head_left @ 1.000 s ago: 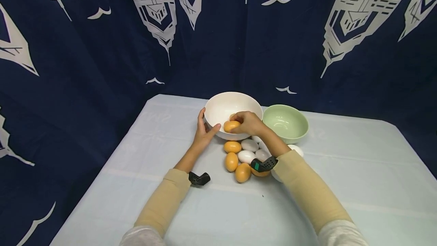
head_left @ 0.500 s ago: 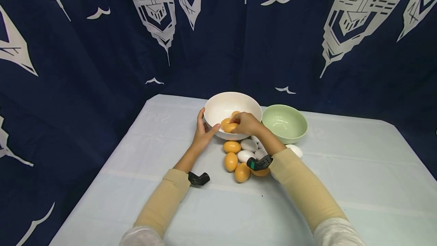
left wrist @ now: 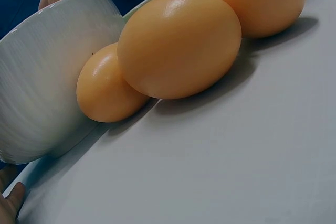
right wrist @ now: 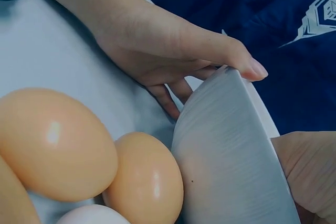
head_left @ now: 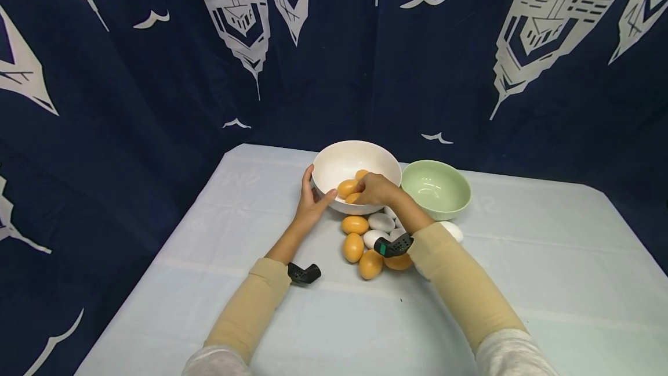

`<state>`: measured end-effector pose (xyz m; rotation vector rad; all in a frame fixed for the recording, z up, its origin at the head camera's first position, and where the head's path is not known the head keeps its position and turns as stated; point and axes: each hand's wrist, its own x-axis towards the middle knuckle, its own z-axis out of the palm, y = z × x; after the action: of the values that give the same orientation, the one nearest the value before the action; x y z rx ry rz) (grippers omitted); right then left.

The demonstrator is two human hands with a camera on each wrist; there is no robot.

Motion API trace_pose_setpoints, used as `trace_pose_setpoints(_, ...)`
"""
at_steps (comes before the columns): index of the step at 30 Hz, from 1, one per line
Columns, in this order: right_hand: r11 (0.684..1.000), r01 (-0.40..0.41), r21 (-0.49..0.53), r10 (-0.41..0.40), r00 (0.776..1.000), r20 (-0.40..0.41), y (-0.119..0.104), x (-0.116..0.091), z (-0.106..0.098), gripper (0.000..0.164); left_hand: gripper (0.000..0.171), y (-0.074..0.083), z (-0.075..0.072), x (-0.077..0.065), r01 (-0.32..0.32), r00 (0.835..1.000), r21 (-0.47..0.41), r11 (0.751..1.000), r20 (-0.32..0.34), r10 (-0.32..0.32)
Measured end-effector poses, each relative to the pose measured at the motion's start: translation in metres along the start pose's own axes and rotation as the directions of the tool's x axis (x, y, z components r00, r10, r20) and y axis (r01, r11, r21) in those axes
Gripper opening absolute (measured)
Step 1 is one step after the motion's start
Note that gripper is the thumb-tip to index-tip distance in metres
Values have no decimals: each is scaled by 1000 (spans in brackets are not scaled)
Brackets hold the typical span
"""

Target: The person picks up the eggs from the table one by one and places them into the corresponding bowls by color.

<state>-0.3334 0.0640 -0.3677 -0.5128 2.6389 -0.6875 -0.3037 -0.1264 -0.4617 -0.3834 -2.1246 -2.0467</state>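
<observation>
In the head view, the left hand (head_left: 311, 205) holds the near left side of a white bowl (head_left: 334, 158), thumb over the rim and fingers along the outside wall. The right hand (head_left: 380, 189) reaches over the near rim into the bowl, its fingers around a brown egg (head_left: 352, 198) low inside. Beside that egg lie two more brown eggs, one to the left (head_left: 346, 188) and one farther back (head_left: 362, 174). The right fingertips are partly hidden. In the right wrist view, the left thumb (right wrist: 247, 66) hooks over the bowl's edge.
A green bowl (head_left: 435, 187) stands right of the white one. On the table in front lie several brown eggs (head_left: 353, 247) and white eggs (head_left: 381, 222), some under the right forearm. Another white egg (head_left: 452, 231) lies to the right. A dark blue patterned curtain (head_left: 334, 86) hangs behind.
The right hand has lowered the brown egg deeper into the white bowl, and its wrist has shifted slightly left. Another brown egg inside shows more now. The left hand stays put.
</observation>
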Motion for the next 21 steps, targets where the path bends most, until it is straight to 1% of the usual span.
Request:
trace_pose_setpoints(5,999,-37,2,37,999,-4,0,0,0,42,86,-1,1,0,-7,1000,22,1000,-3,7)
trace_pose_setpoints(15,999,-30,22,30,999,-32,-2,-1,2,40,85,2,2,-2,15,999,37,999,-30,-14)
trace_pose_setpoints(21,1000,-11,30,13,997,-79,-1,-2,4,38,84,1,1,-1,22,999,40,999,-31,-21)
